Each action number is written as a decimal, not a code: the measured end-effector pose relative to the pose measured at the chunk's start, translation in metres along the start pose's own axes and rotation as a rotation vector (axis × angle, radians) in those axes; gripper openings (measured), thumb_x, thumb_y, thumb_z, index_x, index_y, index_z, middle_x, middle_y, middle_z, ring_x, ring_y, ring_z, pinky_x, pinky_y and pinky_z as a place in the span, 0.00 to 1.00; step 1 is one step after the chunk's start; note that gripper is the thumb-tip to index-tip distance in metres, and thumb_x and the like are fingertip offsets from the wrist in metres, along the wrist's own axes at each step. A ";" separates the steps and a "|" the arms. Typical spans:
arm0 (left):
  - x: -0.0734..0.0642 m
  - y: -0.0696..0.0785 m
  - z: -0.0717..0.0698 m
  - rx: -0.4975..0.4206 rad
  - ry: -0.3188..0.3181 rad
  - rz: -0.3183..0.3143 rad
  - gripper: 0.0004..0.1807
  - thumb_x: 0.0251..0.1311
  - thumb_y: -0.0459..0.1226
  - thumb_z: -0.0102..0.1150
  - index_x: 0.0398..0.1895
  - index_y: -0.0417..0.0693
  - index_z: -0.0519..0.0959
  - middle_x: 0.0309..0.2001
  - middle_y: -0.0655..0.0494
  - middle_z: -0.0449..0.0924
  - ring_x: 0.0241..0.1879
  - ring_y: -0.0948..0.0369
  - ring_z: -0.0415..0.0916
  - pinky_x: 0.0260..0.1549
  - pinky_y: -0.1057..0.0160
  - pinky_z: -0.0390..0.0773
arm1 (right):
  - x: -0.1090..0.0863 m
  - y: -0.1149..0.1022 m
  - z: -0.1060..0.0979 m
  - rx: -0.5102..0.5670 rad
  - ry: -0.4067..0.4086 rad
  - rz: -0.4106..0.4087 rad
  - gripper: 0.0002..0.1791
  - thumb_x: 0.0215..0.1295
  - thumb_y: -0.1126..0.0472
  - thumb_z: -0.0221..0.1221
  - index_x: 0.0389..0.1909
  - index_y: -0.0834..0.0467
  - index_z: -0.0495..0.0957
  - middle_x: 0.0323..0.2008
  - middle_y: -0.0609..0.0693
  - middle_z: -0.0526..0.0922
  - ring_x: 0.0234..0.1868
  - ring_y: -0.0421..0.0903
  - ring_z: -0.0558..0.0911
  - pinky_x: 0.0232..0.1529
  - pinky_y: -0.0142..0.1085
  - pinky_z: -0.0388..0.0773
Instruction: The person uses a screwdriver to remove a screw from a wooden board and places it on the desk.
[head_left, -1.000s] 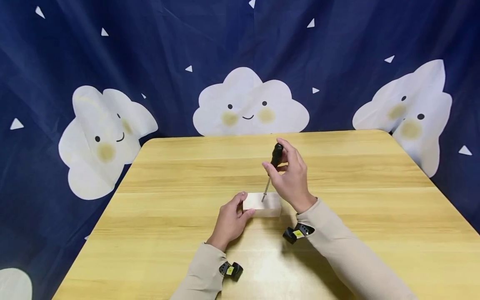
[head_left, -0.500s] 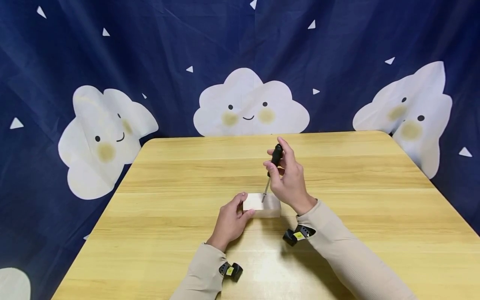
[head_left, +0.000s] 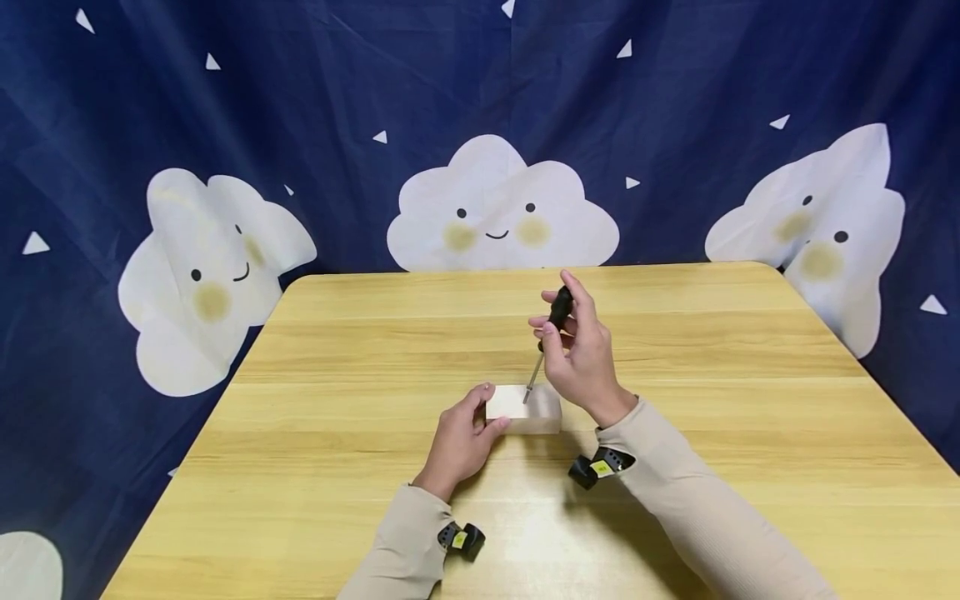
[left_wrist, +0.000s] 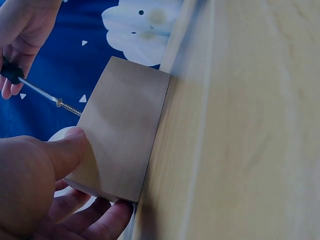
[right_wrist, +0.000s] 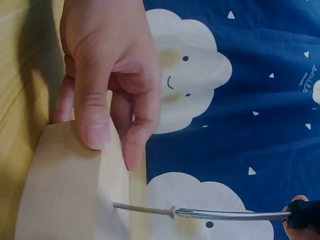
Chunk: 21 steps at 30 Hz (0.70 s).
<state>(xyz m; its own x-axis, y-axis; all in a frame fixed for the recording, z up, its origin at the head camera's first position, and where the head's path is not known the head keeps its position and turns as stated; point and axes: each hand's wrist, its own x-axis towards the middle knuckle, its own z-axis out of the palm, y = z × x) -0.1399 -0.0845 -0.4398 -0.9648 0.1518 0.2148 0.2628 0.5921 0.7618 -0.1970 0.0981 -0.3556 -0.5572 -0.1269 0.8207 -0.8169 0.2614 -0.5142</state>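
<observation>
A pale wooden block (head_left: 506,404) lies on the table, its left end gripped by my left hand (head_left: 459,442) between thumb and fingers. A screw (right_wrist: 145,209) stands in the block's top face, most of its threaded shank showing above the wood. My right hand (head_left: 585,358) holds a screwdriver (head_left: 561,308) by its black handle, thumb on one side and fingers on the other. The screwdriver's metal shaft (left_wrist: 40,90) runs down to the screw head, its tip right at the head and in line with the screw. It leans slightly to the right in the head view.
The wooden table (head_left: 337,350) has rounded far corners and surrounds the block on all sides. Behind it hangs a dark blue curtain (head_left: 337,83) printed with white clouds and triangles. Each wrist wears a strapped black camera, such as the right wrist camera (head_left: 588,471).
My right fingers have shifted around the screwdriver handle, some now extended past it to the left. The handle has tipped slightly right. My left hand and the block stay in place.
</observation>
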 end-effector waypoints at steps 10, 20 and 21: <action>0.001 0.002 0.000 -0.004 -0.009 -0.011 0.29 0.61 0.38 0.65 0.63 0.37 0.71 0.63 0.40 0.71 0.61 0.49 0.71 0.57 0.56 0.74 | 0.004 -0.003 -0.008 -0.011 0.015 -0.005 0.35 0.61 0.81 0.54 0.69 0.68 0.56 0.49 0.66 0.78 0.36 0.56 0.86 0.34 0.33 0.84; -0.001 0.001 0.002 -0.017 -0.019 -0.033 0.28 0.62 0.39 0.65 0.63 0.38 0.71 0.63 0.41 0.71 0.61 0.49 0.70 0.59 0.55 0.72 | 0.005 -0.001 -0.018 -0.094 0.053 -0.056 0.27 0.59 0.81 0.57 0.61 0.69 0.67 0.44 0.64 0.83 0.38 0.56 0.86 0.33 0.40 0.85; 0.000 0.001 0.002 -0.021 -0.021 -0.033 0.28 0.62 0.39 0.65 0.63 0.37 0.71 0.63 0.41 0.71 0.61 0.49 0.70 0.59 0.54 0.72 | 0.005 0.000 -0.019 -0.108 0.062 -0.062 0.27 0.58 0.82 0.58 0.60 0.69 0.68 0.44 0.64 0.83 0.37 0.56 0.85 0.33 0.40 0.85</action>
<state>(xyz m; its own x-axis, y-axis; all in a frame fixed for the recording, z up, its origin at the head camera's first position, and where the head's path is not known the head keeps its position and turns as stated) -0.1394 -0.0826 -0.4402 -0.9729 0.1491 0.1765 0.2307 0.5808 0.7807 -0.1966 0.1158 -0.3464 -0.4930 -0.0878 0.8656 -0.8269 0.3566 -0.4348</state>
